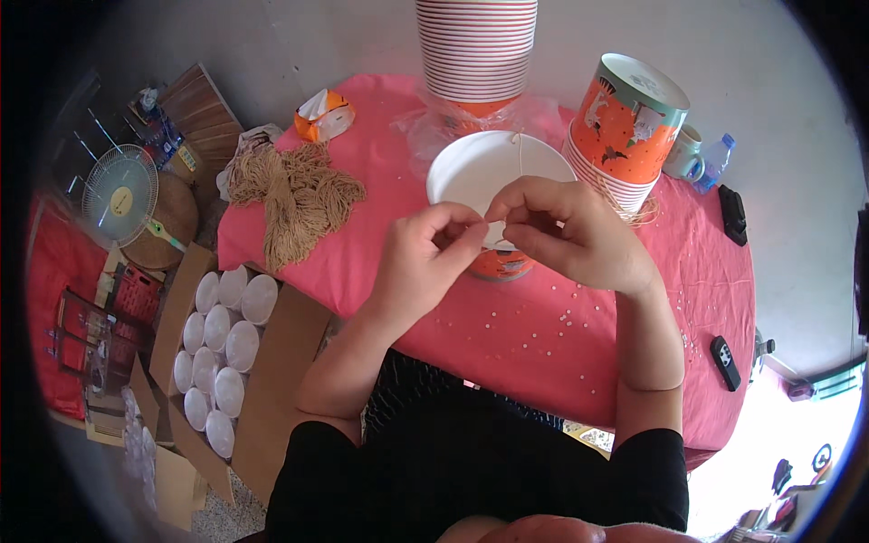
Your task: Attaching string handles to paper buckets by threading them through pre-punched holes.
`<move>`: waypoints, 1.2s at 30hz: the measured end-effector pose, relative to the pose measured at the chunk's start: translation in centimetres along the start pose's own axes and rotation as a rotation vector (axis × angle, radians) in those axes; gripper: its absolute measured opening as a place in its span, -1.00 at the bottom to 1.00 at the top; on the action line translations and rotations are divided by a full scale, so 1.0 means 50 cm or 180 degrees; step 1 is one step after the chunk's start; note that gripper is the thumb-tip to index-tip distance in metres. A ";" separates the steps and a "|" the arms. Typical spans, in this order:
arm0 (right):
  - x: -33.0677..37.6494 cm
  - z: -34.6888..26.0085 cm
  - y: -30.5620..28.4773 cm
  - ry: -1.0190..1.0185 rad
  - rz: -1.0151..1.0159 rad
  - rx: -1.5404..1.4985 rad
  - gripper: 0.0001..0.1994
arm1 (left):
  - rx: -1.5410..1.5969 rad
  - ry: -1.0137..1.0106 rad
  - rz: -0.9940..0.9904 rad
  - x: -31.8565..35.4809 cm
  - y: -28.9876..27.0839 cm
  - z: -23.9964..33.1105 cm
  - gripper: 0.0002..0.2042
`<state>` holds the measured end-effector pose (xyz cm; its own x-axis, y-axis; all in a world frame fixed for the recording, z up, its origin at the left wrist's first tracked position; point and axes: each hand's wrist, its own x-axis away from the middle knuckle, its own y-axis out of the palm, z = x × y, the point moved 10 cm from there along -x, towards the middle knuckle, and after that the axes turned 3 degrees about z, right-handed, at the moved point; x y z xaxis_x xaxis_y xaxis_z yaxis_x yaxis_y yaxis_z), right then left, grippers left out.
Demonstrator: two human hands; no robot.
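In front of me a white-lined paper bucket (457, 167) with an orange printed outside stands upright on the table. A thin tan string (520, 161) runs from its far rim down the inside toward my fingers. Over the bucket's near rim, my left hand (425, 253) is closed in a pinch at the string's end. My right hand (579, 233) pinches there too, its fingertips almost touching the left ones. The fingers partly hide the string and the near rim.
A pink cloth (380, 163) covers the table, with small white dots scattered on it. Around the bucket are a bundle of tan strings (303, 199), tall bucket stacks (477, 54) (625, 127), a bottle (715, 163) and a remote (725, 364). A carton of clear cups (217, 335) stands lower left.
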<state>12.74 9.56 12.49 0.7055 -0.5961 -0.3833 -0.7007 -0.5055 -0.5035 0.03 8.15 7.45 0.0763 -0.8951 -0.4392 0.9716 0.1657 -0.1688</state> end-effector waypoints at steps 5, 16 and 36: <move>-0.005 0.011 0.008 0.0060 0.0016 -0.0203 -0.85 | -0.0091 0.0125 -0.0396 0.008 0.031 0.022 -0.89; -0.010 -0.013 -0.044 -0.0549 0.0735 0.1026 -0.87 | 0.1033 -0.0723 -0.0389 -0.004 0.008 -0.050 -0.90; 0.016 -0.062 -0.054 -0.0716 0.0623 0.1308 -0.93 | 0.0936 -0.0302 -0.0560 0.014 0.010 -0.022 -0.89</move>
<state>14.87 8.48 15.94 0.6023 -0.4832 -0.6354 -0.7542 -0.0834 -0.6514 0.33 8.06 6.07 -0.0908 -0.9361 -0.3397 0.9936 -0.1083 0.0329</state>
